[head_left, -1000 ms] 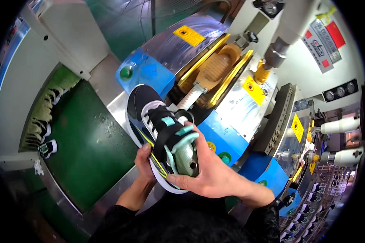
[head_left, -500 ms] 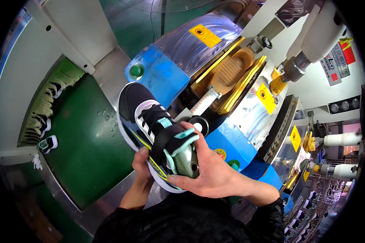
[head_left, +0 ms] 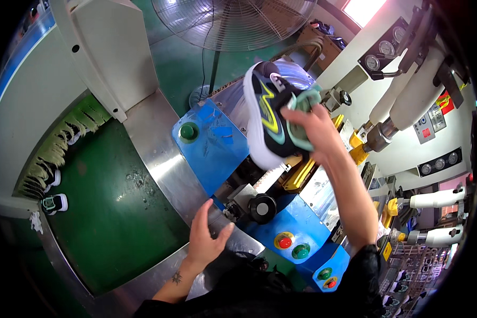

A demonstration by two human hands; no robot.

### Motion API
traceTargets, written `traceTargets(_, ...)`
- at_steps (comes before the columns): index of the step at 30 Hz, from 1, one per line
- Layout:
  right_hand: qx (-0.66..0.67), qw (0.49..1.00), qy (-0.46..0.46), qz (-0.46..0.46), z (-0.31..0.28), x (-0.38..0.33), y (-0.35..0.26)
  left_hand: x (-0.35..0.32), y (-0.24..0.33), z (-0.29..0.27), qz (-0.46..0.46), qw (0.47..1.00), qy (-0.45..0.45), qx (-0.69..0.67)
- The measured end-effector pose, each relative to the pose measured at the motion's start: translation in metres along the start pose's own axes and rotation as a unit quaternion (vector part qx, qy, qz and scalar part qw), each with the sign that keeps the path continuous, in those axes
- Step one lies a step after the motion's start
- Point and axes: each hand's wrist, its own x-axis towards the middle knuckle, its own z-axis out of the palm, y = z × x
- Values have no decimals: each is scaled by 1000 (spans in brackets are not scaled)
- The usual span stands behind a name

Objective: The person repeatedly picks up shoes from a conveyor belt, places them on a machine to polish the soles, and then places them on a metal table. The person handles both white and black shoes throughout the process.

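Observation:
A black sneaker with a white sole, yellow side lines and a mint-green lining hangs tilted over the press machine, toe pointing away. My right hand grips it at the collar and heel opening, so part of that opening is hidden. Lower down, my left hand is empty, thumb and fingers apart. It hovers above the metal edge of the conveyor, close to a round black knob on the machine. The sneaker covers most of the machine's yellow-edged pressing slot.
A green conveyor belt lies at left, with a sneaker near a fringed curtain. Blue housings carry green and red buttons. A large fan stands beyond. Racked shoes are at lower right.
My right hand has lifted the sneaker forward and to the right, over the machine. My left hand has let go of it and moved lower, opening. The view has shifted slightly.

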Motion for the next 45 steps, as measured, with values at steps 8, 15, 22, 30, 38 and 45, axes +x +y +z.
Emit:
traceTargets(8, -270, 953, 118, -76, 32, 114, 44, 43, -19, 37, 46, 961, -177, 207)
traceTargets(15, -297, 875, 182, -335, 38, 46, 59, 49, -20, 48, 20, 949, -157, 274)
traceTargets(22, -335, 781, -55, -524, 38, -40, 172, 43, -59, 62, 88, 972, -140, 168)
traceTargets(30, -327, 836, -85, -431, 31, -36, 182, 23, -19, 31, 98, 955, -99, 263)
traceTargets(38, -123, 891, 69, -432, -24, -6, 85, 46, -10, 33, 8, 938, -177, 298)
traceTargets(45, -275, 930, 141, -201, 23, 97, 28, 55, -27, 53, 46, 949, -168, 264)
